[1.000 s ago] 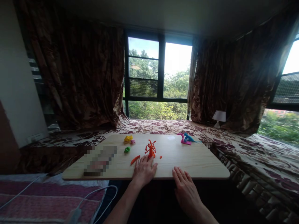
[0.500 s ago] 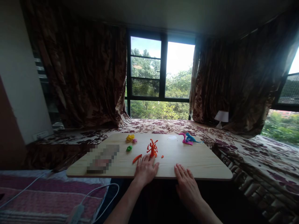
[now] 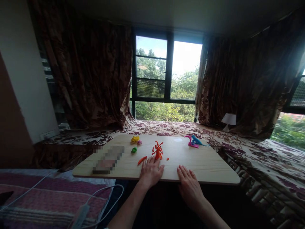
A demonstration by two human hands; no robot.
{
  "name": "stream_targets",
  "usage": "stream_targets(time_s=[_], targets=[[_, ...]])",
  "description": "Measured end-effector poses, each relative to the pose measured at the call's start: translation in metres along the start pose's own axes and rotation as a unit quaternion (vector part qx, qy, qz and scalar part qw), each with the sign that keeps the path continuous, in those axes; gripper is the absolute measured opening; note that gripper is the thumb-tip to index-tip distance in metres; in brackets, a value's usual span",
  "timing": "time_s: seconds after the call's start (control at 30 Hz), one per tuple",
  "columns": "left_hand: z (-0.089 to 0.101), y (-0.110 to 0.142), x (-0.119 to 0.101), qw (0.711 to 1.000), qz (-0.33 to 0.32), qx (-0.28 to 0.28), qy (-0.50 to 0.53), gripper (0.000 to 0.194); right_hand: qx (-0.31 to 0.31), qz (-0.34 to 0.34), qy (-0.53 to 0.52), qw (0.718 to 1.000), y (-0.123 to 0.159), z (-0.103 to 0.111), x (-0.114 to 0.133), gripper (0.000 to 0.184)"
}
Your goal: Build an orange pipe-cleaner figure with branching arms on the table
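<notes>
My left hand [image 3: 151,172] lies flat on the wooden table, palm down with its fingers stretched forward. Its fingertips reach the base of an orange clay figure [image 3: 157,151] with several thin arms; whether they touch it I cannot tell. Left of those fingers is an orange clay roll [image 3: 142,160]. A small orange clay bit [image 3: 167,158] sits to the figure's right. Palm down at the table's near edge, my right hand [image 3: 188,180] has its fingers extended and nothing in them.
The light wooden table [image 3: 209,165] carries yellow clay [image 3: 135,139], pink clay [image 3: 139,142] and green clay [image 3: 134,149] at back left. A magenta clay figure [image 3: 191,142] and a blue one [image 3: 197,140] stand back right. A pixelated object [image 3: 108,160] lies left.
The whole view has shifted slightly, so things appear a little further right. Both hands stay flat in nearly the same places on the table; the clay pieces have not visibly moved.
</notes>
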State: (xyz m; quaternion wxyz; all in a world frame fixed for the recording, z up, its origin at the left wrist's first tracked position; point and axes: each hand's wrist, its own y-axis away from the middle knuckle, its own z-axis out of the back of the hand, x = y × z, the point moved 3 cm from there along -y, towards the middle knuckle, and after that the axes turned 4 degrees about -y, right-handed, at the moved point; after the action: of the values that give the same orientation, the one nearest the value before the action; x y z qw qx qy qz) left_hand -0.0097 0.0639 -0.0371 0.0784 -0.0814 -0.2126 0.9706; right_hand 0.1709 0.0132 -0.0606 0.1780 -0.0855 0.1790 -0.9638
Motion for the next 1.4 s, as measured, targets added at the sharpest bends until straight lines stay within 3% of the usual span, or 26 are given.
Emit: stream_targets(time_s=[0.2,0.37,0.5,0.73,0.87,1.03,1.13,1.2,1.3,1.4], targets=[[-0.002,0.000,0.001,1.000,-0.001,-0.007,0.004,0.046,-0.031,0.019,0.014,0.999,0.033,-0.004,0.010,0.066],[-0.004,-0.001,0.000,1.000,-0.013,-0.017,-0.002,0.046,0.000,0.040,-0.018,0.999,0.005,-0.003,0.028,0.068],[-0.003,-0.002,0.000,1.000,-0.002,-0.006,0.000,0.046,0.007,0.023,-0.014,1.000,-0.006,-0.001,0.020,0.068],[0.001,0.001,0.000,1.000,-0.008,-0.016,0.012,0.043,-0.045,0.013,0.000,0.999,0.024,0.002,0.001,0.069],[0.006,0.001,-0.002,1.000,0.004,-0.019,0.018,0.040,-0.046,0.006,-0.058,0.997,0.020,0.012,-0.003,0.057],[0.013,0.004,0.001,0.994,-0.025,-0.071,0.078,0.033,-0.103,-0.006,-0.183,0.978,0.010,0.026,-0.010,0.035],[0.019,0.010,0.006,0.983,-0.020,-0.119,0.142,0.029,-0.123,-0.021,-0.308,0.943,-0.004,0.027,-0.011,0.025],[0.024,0.014,0.009,0.973,-0.002,-0.150,0.176,0.028,-0.127,-0.049,-0.420,0.897,-0.019,0.024,-0.006,0.018],[0.033,0.018,0.011,0.961,0.013,-0.177,0.212,0.024,-0.098,-0.083,-0.619,0.775,-0.045,0.014,0.016,0.021],[0.038,0.020,0.012,0.955,0.012,-0.183,0.234,0.021,-0.065,-0.111,-0.730,0.671,-0.064,0.005,0.045,0.033]])
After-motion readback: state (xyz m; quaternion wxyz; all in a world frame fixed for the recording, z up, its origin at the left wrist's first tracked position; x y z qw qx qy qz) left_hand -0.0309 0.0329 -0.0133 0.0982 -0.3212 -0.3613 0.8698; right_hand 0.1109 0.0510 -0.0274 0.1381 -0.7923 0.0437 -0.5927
